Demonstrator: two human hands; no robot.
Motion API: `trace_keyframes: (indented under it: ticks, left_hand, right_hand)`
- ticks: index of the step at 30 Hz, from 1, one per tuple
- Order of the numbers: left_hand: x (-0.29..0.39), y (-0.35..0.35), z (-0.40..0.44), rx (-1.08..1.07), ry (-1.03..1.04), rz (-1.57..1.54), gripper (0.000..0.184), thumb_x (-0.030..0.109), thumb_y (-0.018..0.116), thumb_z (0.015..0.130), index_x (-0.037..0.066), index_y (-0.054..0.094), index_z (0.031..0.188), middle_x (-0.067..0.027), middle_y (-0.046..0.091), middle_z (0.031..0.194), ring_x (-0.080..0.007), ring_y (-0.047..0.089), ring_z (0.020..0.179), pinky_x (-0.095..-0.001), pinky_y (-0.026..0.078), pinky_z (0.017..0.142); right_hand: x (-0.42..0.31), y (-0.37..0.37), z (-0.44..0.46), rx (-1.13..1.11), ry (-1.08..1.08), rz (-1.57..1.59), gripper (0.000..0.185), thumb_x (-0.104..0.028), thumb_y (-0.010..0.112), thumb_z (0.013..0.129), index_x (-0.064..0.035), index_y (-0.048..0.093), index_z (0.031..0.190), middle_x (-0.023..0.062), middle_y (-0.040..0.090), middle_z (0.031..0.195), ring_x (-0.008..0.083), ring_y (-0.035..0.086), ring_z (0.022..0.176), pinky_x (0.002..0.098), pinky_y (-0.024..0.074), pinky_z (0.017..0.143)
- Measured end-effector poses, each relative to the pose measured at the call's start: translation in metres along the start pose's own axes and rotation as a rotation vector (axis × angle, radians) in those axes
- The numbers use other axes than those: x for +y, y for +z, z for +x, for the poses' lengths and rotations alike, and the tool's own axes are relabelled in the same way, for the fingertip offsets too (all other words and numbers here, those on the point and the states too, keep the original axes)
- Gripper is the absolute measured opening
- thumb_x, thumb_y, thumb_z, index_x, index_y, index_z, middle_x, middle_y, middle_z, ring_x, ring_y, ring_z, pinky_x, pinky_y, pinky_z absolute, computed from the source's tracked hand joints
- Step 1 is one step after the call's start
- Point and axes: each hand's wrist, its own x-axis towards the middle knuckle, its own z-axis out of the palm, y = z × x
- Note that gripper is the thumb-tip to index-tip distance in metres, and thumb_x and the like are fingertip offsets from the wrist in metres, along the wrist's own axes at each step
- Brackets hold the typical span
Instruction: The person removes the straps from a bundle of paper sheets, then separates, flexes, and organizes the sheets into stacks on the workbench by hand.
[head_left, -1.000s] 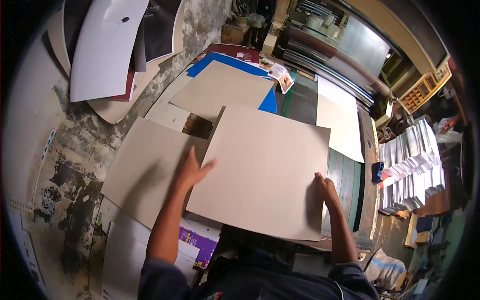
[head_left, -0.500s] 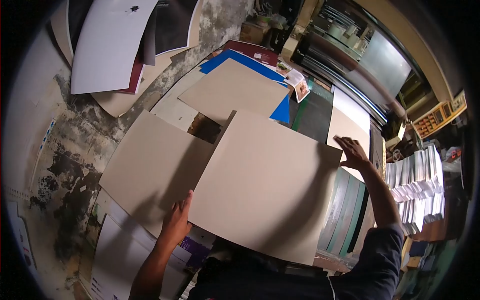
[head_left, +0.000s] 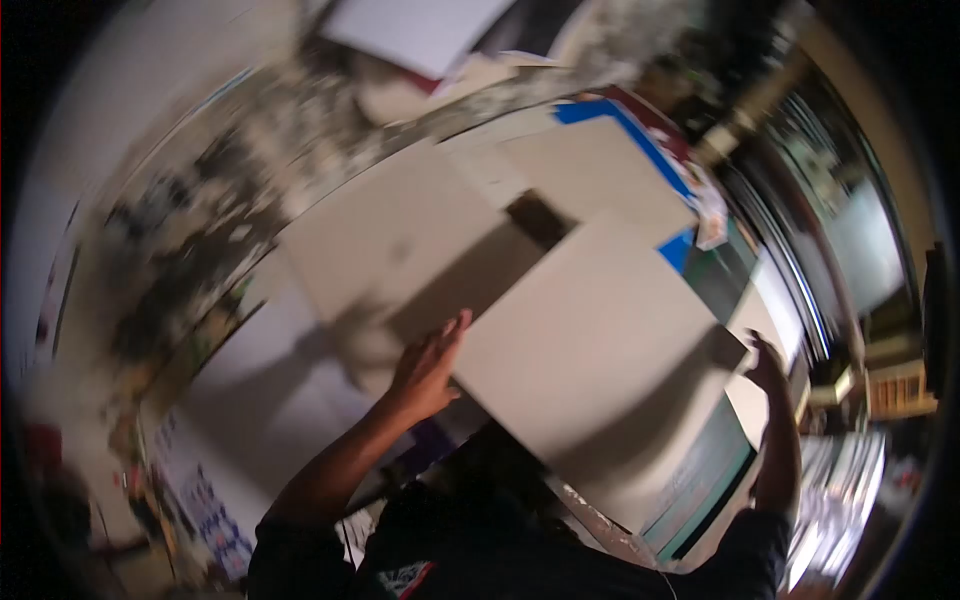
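Two hands (head_left: 428,370) (head_left: 766,362), left unclenched, right unclear, flank one beige board (head_left: 590,340); two boards (head_left: 390,235) (head_left: 605,170) nearby

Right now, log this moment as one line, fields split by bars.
left hand: at front board, left edge | right hand: by its right corner, contact unclear | blue sheet: partly under rear board

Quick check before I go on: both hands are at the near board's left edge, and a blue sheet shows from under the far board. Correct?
Not quite: only the left hand is there. The head view shows the right hand by the near board's right corner. The rest stands.
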Motion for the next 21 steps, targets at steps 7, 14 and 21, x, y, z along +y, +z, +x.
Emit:
trace_keyframes:
  ticks: [7,14,21]
  left_hand:
    - [-0.08,0.015,-0.234,0.486,-0.381,0.097,0.094,0.033,0.08,0.072,0.0,0.031,0.145,-0.0216,0.042,0.141,-0.0383,0.042,0.128,-0.0466,0.032,0.108]
    - [-0.109,0.016,-0.533,0.287,-1.2,0.264,0.104,0.037,0.087,0.06,0.003,0.033,0.142,-0.0276,0.03,0.147,-0.0419,0.03,0.136,-0.0514,0.029,0.11]
    - [-0.152,0.059,-0.631,0.662,-0.737,0.062,0.064,0.021,0.083,0.063,0.003,0.056,0.118,-0.0203,0.058,0.12,-0.0394,0.054,0.113,-0.0473,0.044,0.097]
  right_hand:
    - [-0.267,-0.123,-0.015,0.56,-0.012,0.256,0.043,-0.008,0.055,0.093,-0.0049,0.05,0.136,0.0157,0.058,0.13,0.0289,0.057,0.116,0.0406,0.0433,0.1]
    - [-0.633,0.031,-0.116,-0.462,-0.381,0.824,0.057,-0.016,0.079,0.079,0.003,0.054,0.126,0.0198,0.059,0.123,0.026,0.063,0.106,0.038,0.0516,0.09]
    - [-0.734,0.177,-0.155,-0.092,-0.707,0.438,0.068,-0.021,0.075,0.077,0.0028,0.044,0.133,0.025,0.06,0.118,0.0411,0.058,0.11,0.0458,0.0502,0.092]
